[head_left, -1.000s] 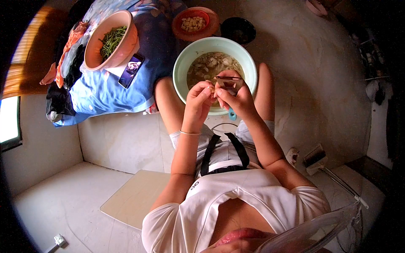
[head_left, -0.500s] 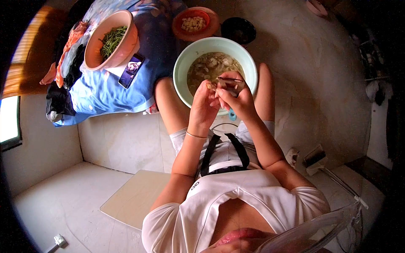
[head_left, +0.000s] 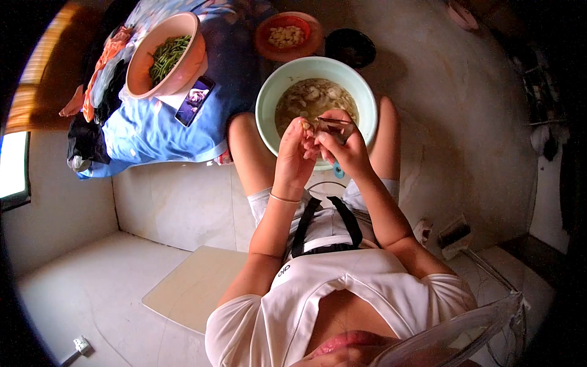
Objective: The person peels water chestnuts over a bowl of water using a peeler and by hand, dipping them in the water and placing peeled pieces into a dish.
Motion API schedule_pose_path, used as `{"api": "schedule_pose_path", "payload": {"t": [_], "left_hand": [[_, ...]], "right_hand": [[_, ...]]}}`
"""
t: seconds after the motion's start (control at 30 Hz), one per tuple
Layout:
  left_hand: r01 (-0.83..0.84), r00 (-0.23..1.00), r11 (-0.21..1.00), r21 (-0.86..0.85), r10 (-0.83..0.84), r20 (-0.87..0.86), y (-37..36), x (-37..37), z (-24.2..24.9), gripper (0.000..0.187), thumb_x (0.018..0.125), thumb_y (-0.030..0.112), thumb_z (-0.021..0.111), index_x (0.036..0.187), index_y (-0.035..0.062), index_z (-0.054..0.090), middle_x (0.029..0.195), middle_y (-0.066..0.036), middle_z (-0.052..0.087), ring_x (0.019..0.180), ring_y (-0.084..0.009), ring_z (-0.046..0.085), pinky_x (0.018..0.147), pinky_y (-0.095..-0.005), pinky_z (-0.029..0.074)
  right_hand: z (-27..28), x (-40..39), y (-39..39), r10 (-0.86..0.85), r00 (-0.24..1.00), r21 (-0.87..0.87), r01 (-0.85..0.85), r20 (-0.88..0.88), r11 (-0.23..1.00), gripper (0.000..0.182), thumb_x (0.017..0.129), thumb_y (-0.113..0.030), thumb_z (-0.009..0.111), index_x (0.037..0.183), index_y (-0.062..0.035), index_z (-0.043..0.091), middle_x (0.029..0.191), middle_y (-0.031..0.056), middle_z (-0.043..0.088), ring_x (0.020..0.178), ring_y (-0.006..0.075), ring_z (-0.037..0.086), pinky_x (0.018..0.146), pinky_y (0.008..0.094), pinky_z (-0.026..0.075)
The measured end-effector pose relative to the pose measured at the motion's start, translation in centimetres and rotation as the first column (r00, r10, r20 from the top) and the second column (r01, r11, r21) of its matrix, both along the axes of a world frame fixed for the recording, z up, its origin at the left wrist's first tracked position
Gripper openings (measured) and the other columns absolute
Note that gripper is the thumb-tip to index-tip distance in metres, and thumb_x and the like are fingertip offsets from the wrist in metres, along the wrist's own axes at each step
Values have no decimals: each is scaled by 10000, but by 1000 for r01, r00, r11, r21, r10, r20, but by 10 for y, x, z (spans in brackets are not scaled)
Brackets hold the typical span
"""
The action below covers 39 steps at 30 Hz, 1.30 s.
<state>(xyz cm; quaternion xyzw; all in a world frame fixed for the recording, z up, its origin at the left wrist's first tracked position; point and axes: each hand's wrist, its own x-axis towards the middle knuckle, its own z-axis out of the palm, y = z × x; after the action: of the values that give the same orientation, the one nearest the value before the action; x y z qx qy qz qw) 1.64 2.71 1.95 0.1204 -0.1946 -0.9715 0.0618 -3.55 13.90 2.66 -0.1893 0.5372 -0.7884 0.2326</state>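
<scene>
My left hand (head_left: pixel 296 153) is closed, its fingertips pinching a small pale piece that looks like a garlic clove (head_left: pixel 306 124). Close beside it, my right hand (head_left: pixel 344 147) grips a small knife with its blade (head_left: pixel 334 122) near the clove; the end of a blue handle (head_left: pixel 338 170) shows below the palm. Both hands are over the near side of a pale green basin (head_left: pixel 266 85) between my knees. Cloudy water (head_left: pixel 312 98) with pale cloves and loose skins fills its bottom. My fingers hide part of the blade and the clove.
Beyond the basin are a red bowl of pale cloves (head_left: pixel 285 37) in a pink basin (head_left: pixel 315 40) and a black bowl (head_left: pixel 350 49). At left, a pink bowl of green beans (head_left: pixel 136 76) and a phone (head_left: pixel 195 101) rest on blue cloth (head_left: pixel 140 137). A brush (head_left: pixel 455 235) lies right.
The camera view has shifted slightly, so the basin and bowls appear a little to the right. The knife blade has tilted flatter in my right hand; both hands keep their hold.
</scene>
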Motion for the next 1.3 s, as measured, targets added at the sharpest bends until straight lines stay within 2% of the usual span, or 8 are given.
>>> {"api": "schedule_pose_path", "payload": {"t": [0.23, 0.37, 0.43, 0.53, 0.87, 1.03, 1.23, 1.3], "left_hand": [[68, 998, 997, -25, -69, -9, -2, -1, -11, 159, 894, 229, 505, 875, 70, 505, 691, 22, 485, 554, -29, 408, 456, -155, 318], [143, 988, 988, -63, -147, -54, 2, -1, -4, 128, 909, 218, 473, 931, 97, 507, 757, 49, 525, 563, 3, 448, 404, -111, 320], [132, 990, 989, -65, -135, -43, 2, -2, -6, 129, 904, 217, 481, 930, 94, 511, 737, 42, 538, 544, -1, 459, 396, -116, 323], [173, 984, 970, -169, -176, -4, 0, -2, -5, 235, 894, 258, 494, 820, 36, 523, 700, -56, 570, 565, -113, 513, 449, -168, 327], [202, 973, 924, -325, -228, -44, -4, 0, -11, 178, 875, 160, 526, 918, 1, 594, 744, -54, 575, 643, -92, 508, 539, -188, 382], [50, 997, 732, -679, -78, -11, -7, 1, -7, 107, 844, 91, 572, 876, -9, 593, 772, -18, 551, 648, -65, 490, 551, -189, 400], [-43, 999, 498, -866, 10, -44, -10, -2, -11, 92, 843, 78, 576, 841, -13, 574, 776, -13, 538, 666, -58, 491, 565, -184, 403], [-73, 997, 542, -837, 33, -65, -12, -6, -10, 93, 846, 78, 573, 845, -15, 573, 776, -13, 535, 678, -52, 496, 566, -178, 401]], "right_hand": [[6, -4, 0, -99, 995, 13, 99, -3, 995, 371, 767, -107, 654, 1061, -31, 440, 768, -3, 553, 533, 39, 476, 434, 173, 368], [5, -6, -1, 4, 999, 65, -1, -43, 998, 292, 769, -122, 660, 1005, -58, 500, 841, -2, 572, 639, 33, 512, 499, 173, 399], [0, -7, -3, -29, 984, 8, 31, -176, 999, 251, 787, -126, 643, 988, -55, 509, 855, 0, 574, 639, 33, 510, 498, 176, 401], [5, -8, 4, 20, 991, 138, -2, -132, 990, 234, 799, -128, 632, 980, -41, 511, 827, 8, 580, 600, 48, 518, 495, 189, 418], [-3, -7, 7, -94, 989, 16, 96, -113, 995, 276, 792, -96, 640, 1011, -18, 490, 816, 37, 587, 553, 61, 515, 479, 192, 423], [3, -7, 7, -124, 990, -21, 122, -65, 992, 289, 781, -55, 639, 1016, -9, 476, 827, 59, 594, 537, 73, 520, 473, 204, 434], [9, -9, 11, -73, 997, -79, 73, -3, 994, 328, 773, 54, 588, 1060, -5, 441, 876, 123, 597, 549, 114, 540, 462, 216, 441], [10, -9, 10, -60, 997, -69, 64, 56, 996, 327, 780, 46, 581, 1070, -5, 438, 877, 128, 597, 583, 135, 571, 455, 216, 444]]}}
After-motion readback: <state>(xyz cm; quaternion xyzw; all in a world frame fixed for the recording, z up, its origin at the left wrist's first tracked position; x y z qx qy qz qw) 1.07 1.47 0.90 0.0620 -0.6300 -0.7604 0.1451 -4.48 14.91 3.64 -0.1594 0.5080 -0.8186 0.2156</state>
